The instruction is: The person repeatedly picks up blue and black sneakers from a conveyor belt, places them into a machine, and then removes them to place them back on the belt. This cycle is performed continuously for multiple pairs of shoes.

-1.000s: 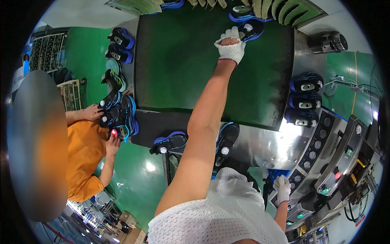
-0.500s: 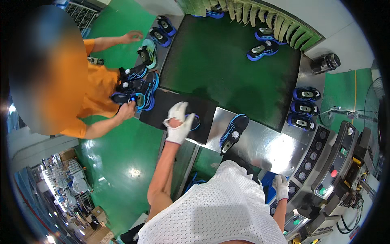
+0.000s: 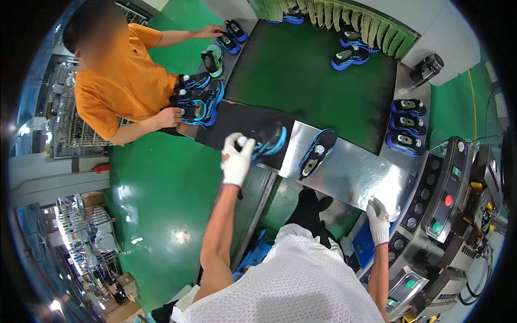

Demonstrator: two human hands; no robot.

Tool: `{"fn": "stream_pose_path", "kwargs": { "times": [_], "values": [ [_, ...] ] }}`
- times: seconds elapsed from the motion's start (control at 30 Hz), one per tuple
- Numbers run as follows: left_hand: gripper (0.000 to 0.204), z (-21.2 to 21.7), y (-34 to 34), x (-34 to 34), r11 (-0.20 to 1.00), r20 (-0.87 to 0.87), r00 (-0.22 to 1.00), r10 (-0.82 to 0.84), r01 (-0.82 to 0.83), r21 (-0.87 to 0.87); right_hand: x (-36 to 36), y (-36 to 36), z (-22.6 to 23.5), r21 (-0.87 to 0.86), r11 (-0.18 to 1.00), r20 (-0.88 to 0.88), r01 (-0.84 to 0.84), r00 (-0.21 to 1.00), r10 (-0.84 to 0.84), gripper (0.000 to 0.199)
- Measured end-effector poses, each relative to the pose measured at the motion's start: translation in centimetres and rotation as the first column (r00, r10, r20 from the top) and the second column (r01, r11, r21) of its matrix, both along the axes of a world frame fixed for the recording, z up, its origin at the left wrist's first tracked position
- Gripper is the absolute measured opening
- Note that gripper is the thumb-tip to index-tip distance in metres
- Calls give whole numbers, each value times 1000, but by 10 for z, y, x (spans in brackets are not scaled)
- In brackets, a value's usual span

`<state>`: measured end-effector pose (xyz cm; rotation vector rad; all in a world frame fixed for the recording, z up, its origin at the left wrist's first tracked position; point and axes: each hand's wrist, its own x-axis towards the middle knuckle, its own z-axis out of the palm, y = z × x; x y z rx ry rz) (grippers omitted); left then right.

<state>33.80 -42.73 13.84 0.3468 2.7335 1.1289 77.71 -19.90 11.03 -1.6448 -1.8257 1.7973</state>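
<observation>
White cotton gloves cover both of the person's hands. The left hand (image 3: 237, 160) is stretched forward and its fingers are curled around the heel end of a blue and black shoe (image 3: 269, 141), which lies on its side at the near edge of the dark conveyor belt (image 3: 307, 75), where the belt meets the shiny steel table (image 3: 350, 175). The right hand (image 3: 378, 220) is low at the near edge of that steel table, fingers bent over the rim and holding no loose thing.

Just to the right of the held shoe, a second shoe (image 3: 318, 153) of the same kind lies on the steel, sole partly up. Three more shoes (image 3: 406, 126) sit in a column at the right side of the belt, and a pair (image 3: 350, 51) rests at the far end near a green strip curtain (image 3: 344, 16).

On the left, another person in an orange shirt (image 3: 121, 75) stands at the belt, one hand on a cluster of blue shoes (image 3: 196, 102), the other reaching to shoes farther up. A control panel (image 3: 439, 188) with coloured buttons stands at the right.
</observation>
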Motion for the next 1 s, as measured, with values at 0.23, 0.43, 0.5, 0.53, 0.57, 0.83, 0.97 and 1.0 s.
{"fn": "stream_pose_path", "kwargs": {
  "times": [0.23,0.43,0.5,0.53,0.57,0.83,0.97,1.0],
  "values": [
    [43,91,51,149,876,647,723,-240,-126,465,-143,-48,48,108,976,-441,-190,871,219,84],
    [47,116,51,81,769,703,333,-628,125,627,-179,-42,86,-540,812,-319,220,839,-440,50],
    [51,118,44,44,734,544,524,-655,270,623,-200,-43,88,-753,645,-334,133,767,-548,54],
    [57,101,42,26,664,134,680,-721,621,416,-212,-44,92,-806,581,-300,110,772,-561,54],
    [58,122,51,22,661,99,671,-735,677,325,-223,-44,95,-861,503,-268,73,776,-570,55],
    [20,57,56,5,461,-30,527,-850,769,443,-254,-70,93,-946,291,-275,-143,831,-483,51],
    [42,43,65,6,613,308,534,-787,628,480,-253,-74,82,-997,74,-35,7,830,-556,55],
    [46,44,68,5,595,267,534,-802,672,441,-250,-72,75,-995,89,-92,-50,822,-562,57]
  ]
}}
